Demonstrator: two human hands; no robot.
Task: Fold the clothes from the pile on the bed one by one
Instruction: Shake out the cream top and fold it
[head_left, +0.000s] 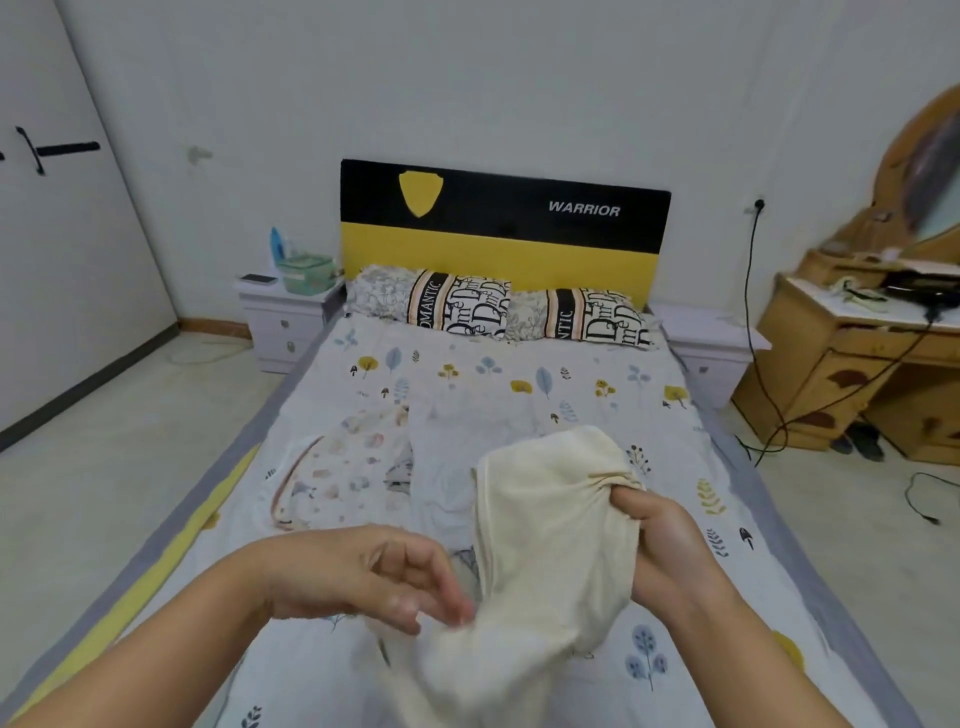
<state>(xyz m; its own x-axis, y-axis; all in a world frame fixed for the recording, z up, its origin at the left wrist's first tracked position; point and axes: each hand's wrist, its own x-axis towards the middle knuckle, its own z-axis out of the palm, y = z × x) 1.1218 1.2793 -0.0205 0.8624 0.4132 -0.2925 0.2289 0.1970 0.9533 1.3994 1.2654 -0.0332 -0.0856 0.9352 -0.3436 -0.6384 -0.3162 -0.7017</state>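
Note:
A cream garment (550, 545) hangs in the air over the near part of the bed (467, 374). My right hand (652, 530) grips a bunched edge of it at the upper right. My left hand (374, 571) is at its lower left, fingers loosely curled and reaching to the cloth; I cannot see whether they pinch it. On the bed behind lie a printed white garment (343, 467) with small pastel figures and a plain white garment (447, 467) beside it.
Two patterned pillows (457, 306) lean against a black and yellow headboard (504, 228). White nightstands (283, 322) flank the bed. A wooden dresser (857, 364) with a mirror and trailing black cables stands at the right. Wardrobe doors (57, 208) fill the left.

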